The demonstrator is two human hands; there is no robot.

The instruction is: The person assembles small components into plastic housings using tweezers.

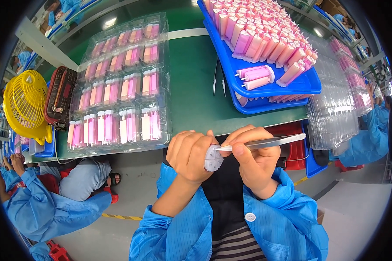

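Observation:
My left hand [188, 155] is wrapped round a small part whose white, lobed end [212, 159] faces my right hand; its body is hidden in my fingers. Metal tweezers [276, 141] lie between the thumb and fingers of my right hand [256, 162], their pointed tip at the white end. Both hands are just in front of the green table's [191, 117] near edge. Beyond them to the left, a clear blister tray [164, 140] holds rows of pink and cream tube-like pieces. At the right, a blue tray [311, 86] carries a heap of similar pieces.
Dark tweezers [216, 80] lie beside the blue tray, which rests on another blue tray [244, 106]. Stacked clear trays [331, 117] stand at the right. A yellow fan [27, 102] and brown pouch [60, 98] are far left. A co-worker in blue [48, 213] sits at the left.

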